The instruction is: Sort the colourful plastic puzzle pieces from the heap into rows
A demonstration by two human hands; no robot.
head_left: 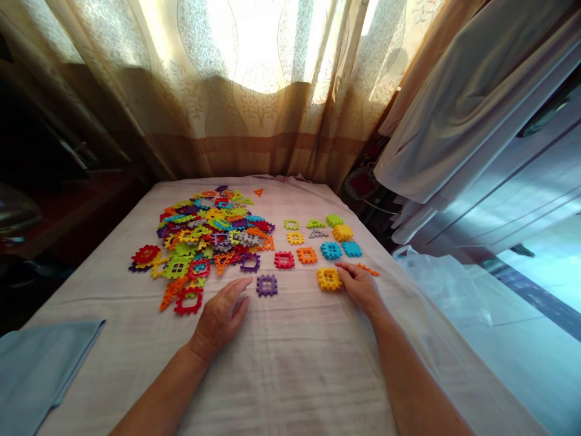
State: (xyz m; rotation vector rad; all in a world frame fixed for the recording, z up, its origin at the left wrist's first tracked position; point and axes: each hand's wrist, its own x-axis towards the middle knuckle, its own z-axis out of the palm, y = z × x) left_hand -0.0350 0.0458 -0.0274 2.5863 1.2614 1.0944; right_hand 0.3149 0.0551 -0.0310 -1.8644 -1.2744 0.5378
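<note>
My right hand [361, 287] is closed at the right edge of a yellow window tile [328, 279], which looks like a small stack with notched edges. Fingers and thumb of my left hand [223, 313] are apart, with nothing in them, over the cloth. Just right of its fingertips lies a purple window tile [267, 285]. Beyond that is a purple square frame [250, 263]. A red window tile [284, 260], an orange one [307, 255] and a blue one [331, 251] form a row behind the yellow tile.
A heap of mixed interlocking tiles [213, 227] covers the table's left back. Yellow tiles [342, 233] and green tiles [334, 220] sit at the back right. An orange strip [368, 269] lies beyond my right hand. A folded blue cloth [49, 369] rests at the left front corner.
</note>
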